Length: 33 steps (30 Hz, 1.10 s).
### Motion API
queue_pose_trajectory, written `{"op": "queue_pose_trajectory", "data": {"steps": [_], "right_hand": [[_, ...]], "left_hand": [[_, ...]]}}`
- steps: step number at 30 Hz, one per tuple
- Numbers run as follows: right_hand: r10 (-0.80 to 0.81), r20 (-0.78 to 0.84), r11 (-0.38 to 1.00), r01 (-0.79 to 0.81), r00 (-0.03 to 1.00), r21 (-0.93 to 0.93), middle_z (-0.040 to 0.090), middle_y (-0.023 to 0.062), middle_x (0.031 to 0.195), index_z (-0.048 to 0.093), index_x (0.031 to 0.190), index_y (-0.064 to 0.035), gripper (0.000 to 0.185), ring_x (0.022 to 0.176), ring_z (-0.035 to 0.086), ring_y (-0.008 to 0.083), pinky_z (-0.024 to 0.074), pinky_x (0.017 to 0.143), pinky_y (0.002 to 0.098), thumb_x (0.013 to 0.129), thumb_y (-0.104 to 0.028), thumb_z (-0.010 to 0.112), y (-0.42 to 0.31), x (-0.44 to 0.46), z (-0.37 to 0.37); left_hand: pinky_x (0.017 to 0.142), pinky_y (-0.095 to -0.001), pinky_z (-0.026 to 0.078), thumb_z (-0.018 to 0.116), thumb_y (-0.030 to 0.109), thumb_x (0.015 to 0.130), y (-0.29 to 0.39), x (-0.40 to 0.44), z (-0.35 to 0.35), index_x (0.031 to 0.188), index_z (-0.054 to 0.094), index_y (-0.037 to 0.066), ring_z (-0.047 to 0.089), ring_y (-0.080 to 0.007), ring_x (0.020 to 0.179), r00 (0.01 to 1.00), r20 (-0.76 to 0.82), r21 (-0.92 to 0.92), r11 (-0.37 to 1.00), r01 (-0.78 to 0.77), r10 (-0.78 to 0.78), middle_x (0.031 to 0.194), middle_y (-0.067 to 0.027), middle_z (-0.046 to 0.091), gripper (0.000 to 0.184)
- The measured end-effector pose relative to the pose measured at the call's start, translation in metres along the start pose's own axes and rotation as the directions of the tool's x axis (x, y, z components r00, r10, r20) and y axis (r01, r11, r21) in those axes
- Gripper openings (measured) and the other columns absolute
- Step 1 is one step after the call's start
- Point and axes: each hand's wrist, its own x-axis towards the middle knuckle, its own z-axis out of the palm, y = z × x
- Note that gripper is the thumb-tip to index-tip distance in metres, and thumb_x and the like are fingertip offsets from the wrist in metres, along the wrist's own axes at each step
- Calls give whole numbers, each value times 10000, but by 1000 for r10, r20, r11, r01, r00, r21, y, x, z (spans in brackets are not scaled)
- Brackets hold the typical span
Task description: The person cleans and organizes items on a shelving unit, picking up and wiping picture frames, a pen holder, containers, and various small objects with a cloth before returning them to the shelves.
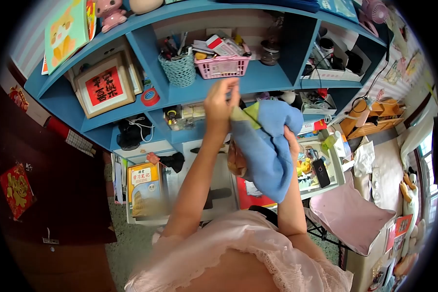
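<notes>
Blue cloth (272, 151) bunches in the right hand (292, 142), fingers clamped, beside the raised left hand (220, 102), fingers bent, hold unclear.

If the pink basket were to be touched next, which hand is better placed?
Probably the left hand: in this view it shows just below the pink basket, while the right hand is farther off, holding the blue cloth.

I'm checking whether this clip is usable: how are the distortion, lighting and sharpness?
Head view: strong wide-angle bend, the blue shelf curving and the corners black; head view: window bright and washed out at right, door dark at left; head view: blue cloth fairly clear, a hazy patch near the yellow book's lower edge.
</notes>
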Motion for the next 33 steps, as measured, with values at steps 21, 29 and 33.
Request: {"op": "queue_pose_trajectory", "data": {"steps": [21, 29, 33], "right_hand": [[-196, -51, 978, 192, 979, -78, 568, 133, 1158, 497, 1212, -11, 449, 1054, 552, 242, 410, 953, 357, 836, -246, 569, -121, -14, -33], [-95, 22, 993, 96, 995, -70, 566, 133, 1156, 496, 1212, -9, 458, 1052, 551, 240, 407, 952, 354, 833, -252, 578, -122, -2, -45], [-151, -13, 984, 149, 988, -92, 565, 133, 1154, 496, 1213, -8, 463, 1052, 551, 239, 406, 952, 353, 831, -255, 582, -127, 1, -53]], "left_hand": [[945, -457, 352, 776, 241, 676, -58, 86, 186, 1171, 386, -57, 428, -437, 1074, 970, -158, 250, 943, 219, -183, 1133, -270, 448, 697], [898, -354, 426, 762, 238, 684, -61, 90, 177, 1227, 390, -49, 542, -361, 1058, 967, 2, 167, 953, 252, -255, 1166, -240, 537, 718], [898, -343, 426, 742, 176, 709, -50, 76, 153, 1245, 377, -29, 551, -316, 1068, 958, 128, 11, 966, 257, -256, 1134, -210, 567, 680]]}}
